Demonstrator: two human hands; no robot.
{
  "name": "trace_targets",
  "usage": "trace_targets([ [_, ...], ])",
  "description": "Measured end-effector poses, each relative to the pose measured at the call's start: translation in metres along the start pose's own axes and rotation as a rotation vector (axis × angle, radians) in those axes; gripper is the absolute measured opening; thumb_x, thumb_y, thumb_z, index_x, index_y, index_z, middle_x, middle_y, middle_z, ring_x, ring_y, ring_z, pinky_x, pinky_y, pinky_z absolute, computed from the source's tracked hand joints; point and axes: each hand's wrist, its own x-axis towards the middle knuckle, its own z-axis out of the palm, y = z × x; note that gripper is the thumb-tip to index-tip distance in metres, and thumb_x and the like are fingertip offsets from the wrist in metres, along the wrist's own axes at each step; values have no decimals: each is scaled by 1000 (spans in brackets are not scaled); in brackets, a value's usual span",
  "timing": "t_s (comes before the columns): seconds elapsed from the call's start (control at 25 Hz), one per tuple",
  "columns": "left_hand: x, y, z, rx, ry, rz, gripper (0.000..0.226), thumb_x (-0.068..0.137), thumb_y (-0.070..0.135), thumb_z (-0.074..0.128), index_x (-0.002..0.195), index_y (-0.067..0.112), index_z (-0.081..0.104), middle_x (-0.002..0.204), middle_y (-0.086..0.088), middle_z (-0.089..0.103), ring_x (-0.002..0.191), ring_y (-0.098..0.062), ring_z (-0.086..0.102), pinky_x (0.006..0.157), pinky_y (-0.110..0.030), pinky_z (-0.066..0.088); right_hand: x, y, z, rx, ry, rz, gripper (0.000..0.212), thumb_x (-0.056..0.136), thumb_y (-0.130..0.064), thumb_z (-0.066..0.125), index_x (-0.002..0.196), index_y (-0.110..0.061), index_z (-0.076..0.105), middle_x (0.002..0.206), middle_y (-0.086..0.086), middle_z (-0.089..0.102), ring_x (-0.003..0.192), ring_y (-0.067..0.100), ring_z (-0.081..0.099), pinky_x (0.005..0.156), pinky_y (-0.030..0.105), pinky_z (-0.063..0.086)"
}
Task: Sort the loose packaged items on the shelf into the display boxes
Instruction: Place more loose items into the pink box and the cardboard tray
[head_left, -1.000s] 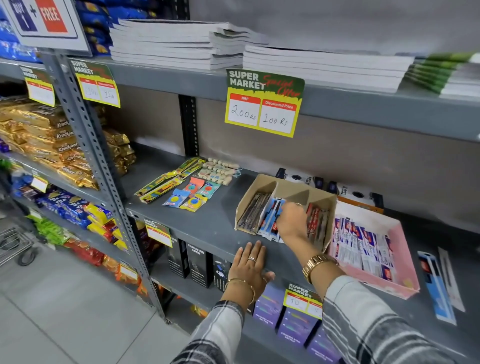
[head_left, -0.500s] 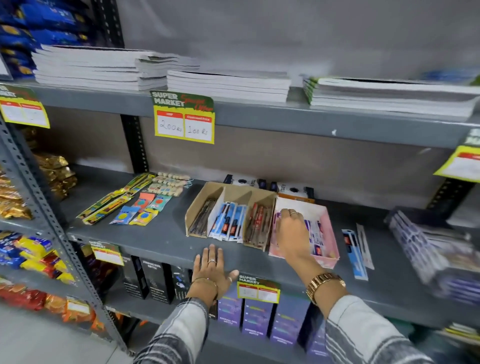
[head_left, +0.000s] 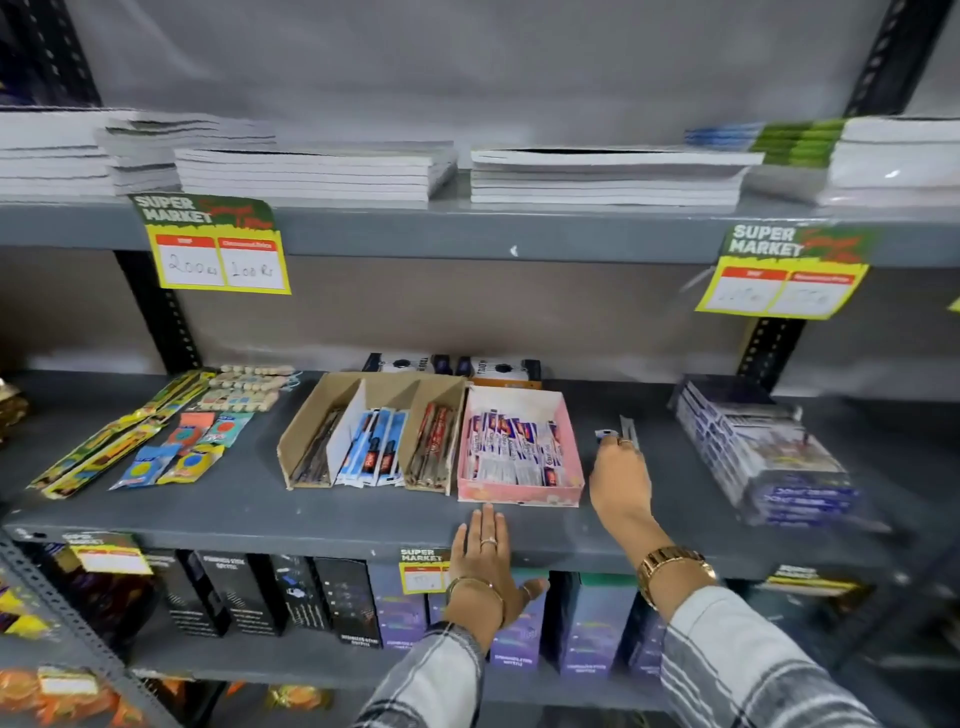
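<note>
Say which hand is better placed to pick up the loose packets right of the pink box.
Right hand: its fingertips already reach the loose packets. Left hand lies flat on the shelf edge.

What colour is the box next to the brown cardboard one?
Pink, seen clearly in the head view: the display box holding small packets.

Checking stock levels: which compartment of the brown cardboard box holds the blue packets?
The middle compartment; the left one holds dark packets, the right one red ones.

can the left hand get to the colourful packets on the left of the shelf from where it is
Probably yes. The left hand lies flat on the shelf's front edge, and the bare strip before the cardboard box leads toward the colourful packets, though it is a long sideways stretch.
</note>
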Motion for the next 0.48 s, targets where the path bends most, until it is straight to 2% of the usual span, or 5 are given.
trace_targets([
  [0.28,0,1,-1,42,-7,-24,96,88,72,21,148,7,-15,158,-8,-20,145,-24,-15,118,-40,-5,-3,29,12,-18,-134,167,33,95,-6,46,127,2,50,126,20,56,118,32,55,93,33,50],
  [0.48,-1,1,-1,62,-8,-19,97,87,73,20,148,7,-15,158,-9,-20,145,-25,-15,118,-40,-4,-2,25,14,21,-127,190,40,91,-3,53,129,2,43,127,21,54,118,34,56,93,35,51],
])
